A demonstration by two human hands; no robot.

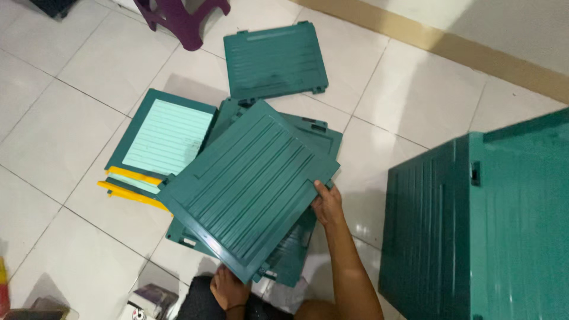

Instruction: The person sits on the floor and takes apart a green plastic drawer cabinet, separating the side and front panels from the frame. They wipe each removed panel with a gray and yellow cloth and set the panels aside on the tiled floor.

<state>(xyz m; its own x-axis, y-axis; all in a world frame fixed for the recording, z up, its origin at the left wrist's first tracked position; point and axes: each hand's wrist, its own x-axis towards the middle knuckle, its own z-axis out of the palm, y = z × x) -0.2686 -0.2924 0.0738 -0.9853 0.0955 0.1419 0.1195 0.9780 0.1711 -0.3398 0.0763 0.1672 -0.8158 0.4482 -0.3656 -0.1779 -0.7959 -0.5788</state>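
Two hands share one ribbed teal panel (249,184), and the way they split the load explains its tilt: the right hand (327,204) has its grip closed on the panel's edge at about four o'clock, thumb on top and fingers tucked beneath, while the left hand (228,287) is at the low corner near six o'clock, fingers hidden under the edge, so I cannot tell how tightly it holds. Held at two points like that, the panel hangs lifted and angled above the heap instead of lying flat. Directly under it sits a loose stack of similar teal panels (296,249), overlapping crookedly on the tiled floor (65,136), as if each was simply laid on the last. At ten o'clock from the grip lies a panel with a pale mint inset (166,137), resting on yellow-edged pieces (127,192) that poke out beneath it. Further off at twelve o'clock a single teal panel (275,59) lies alone and flat. At three o'clock stands a large teal box-like cabinet (480,225), upright, well apart from the pile. A purple stool (184,21) shows at the far edge.
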